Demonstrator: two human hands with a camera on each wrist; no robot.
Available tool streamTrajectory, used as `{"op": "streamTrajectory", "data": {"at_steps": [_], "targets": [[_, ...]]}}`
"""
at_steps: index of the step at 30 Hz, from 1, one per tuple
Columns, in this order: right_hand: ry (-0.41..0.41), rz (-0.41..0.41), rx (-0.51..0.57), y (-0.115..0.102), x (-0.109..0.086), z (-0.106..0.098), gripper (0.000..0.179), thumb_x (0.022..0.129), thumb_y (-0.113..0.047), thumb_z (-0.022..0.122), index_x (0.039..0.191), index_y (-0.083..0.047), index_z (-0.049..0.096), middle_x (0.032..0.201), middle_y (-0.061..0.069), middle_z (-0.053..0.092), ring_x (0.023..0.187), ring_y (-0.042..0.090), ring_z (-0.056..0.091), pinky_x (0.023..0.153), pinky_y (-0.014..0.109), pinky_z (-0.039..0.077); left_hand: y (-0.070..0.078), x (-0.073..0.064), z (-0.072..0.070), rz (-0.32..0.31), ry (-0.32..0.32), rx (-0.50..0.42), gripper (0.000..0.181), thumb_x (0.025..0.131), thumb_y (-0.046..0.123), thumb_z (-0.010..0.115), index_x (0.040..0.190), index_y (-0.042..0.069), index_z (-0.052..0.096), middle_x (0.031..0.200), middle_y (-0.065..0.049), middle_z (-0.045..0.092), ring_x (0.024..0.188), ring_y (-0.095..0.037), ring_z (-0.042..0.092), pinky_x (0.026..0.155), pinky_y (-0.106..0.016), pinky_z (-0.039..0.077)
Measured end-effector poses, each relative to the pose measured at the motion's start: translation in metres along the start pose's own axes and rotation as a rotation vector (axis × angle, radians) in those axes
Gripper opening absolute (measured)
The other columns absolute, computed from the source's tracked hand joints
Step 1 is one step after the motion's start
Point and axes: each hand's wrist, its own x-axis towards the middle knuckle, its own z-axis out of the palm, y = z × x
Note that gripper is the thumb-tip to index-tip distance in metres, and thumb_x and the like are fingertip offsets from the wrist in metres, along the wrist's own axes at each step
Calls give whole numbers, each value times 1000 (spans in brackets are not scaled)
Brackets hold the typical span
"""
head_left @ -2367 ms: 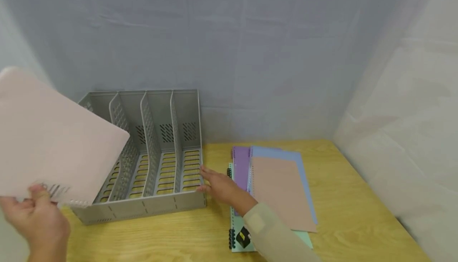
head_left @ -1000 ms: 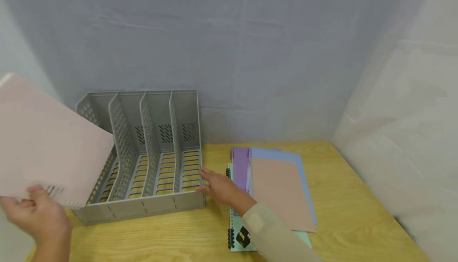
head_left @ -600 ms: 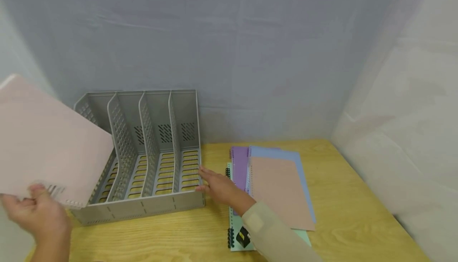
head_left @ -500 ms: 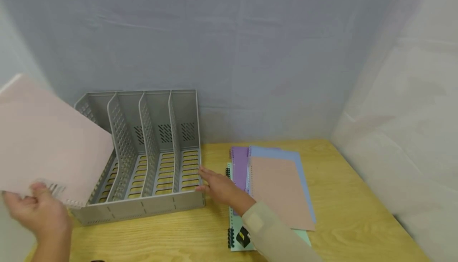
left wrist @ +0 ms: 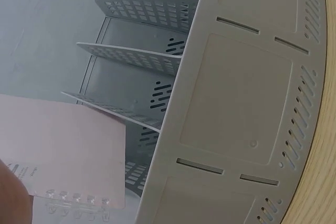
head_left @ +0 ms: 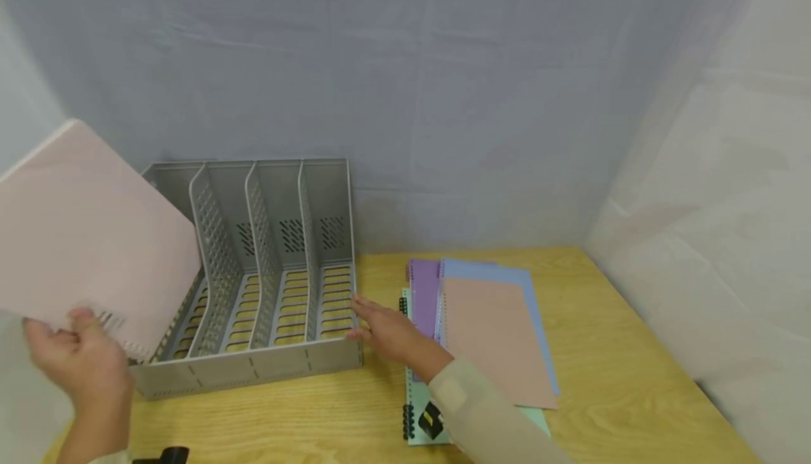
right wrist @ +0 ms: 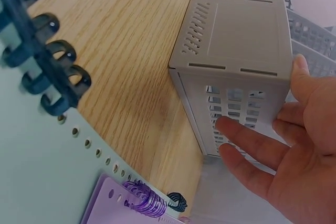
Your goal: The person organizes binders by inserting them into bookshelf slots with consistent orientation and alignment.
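My left hand (head_left: pixel 85 358) grips a pale pink loose-leaf notebook (head_left: pixel 95 239) by its lower edge, thumb on the cover. The notebook is tilted, its lower right corner over the leftmost compartment of a grey desktop file organizer (head_left: pixel 253 364). In the left wrist view, clear binding rings (left wrist: pixel 79 203) run along the notebook's edge beside the organizer's leftmost divider. My right hand (head_left: pixel 393 330) rests against the organizer's right side wall. The right wrist view shows its fingers (right wrist: pixel 252 142) spread and fairly straight on the perforated panel, with the thumb at the front corner rim.
Right of the organizer, a pile on the wooden table (head_left: pixel 627 379) holds a tan notebook (head_left: pixel 497 344), a blue one (head_left: pixel 516 277), a purple one (head_left: pixel 426 288) and a mint-green one (head_left: pixel 418 397) with black rings. Cloth walls stand behind and at the right.
My left hand has moved right and slightly up, turning the pink notebook so its lower corner stands over the leftmost compartment. My right hand stays against the organizer's side.
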Motion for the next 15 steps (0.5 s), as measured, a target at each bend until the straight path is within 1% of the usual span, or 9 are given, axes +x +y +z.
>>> {"op": "streamTrajectory", "data": {"at_steps": [5,8,10,12,15], "targets": [[0,0,2,0,0,1,66,99,-45,44,153,-11,28,160,3,20,142,22,31,114,36,30,-1,1,-1,5,12,4,37,97,-5,45,132,9,51,133,-6,55,125,-18,49,101,-20,43],[1,1,6,1,1,2,65,100,-44,44,153,-11,27,160,1,19,142,22,30,115,37,30,-2,1,-1,-3,15,-1,36,97,-4,46,130,9,51,132,-7,56,123,-19,52,99,-20,45],[3,3,11,1,1,3,65,100,-44,44,153,-11,26,160,1,18,142,23,30,115,37,29,-2,1,0,3,12,1,35,97,-4,46,129,8,52,130,-8,57,122,-20,53,99,-21,46],[4,4,18,2,1,4,65,100,-44,44,154,-12,26,160,1,18,142,22,30,115,37,29,-2,0,2,15,7,32,35,97,-5,45,129,8,53,130,-7,58,123,-20,52,100,-20,45],[5,8,27,3,1,4,66,99,-45,43,154,-12,25,160,2,19,142,22,29,115,38,29,-1,-2,4,30,-14,74,38,97,-7,44,131,8,51,132,-5,56,128,-18,47,104,-18,39]]}}
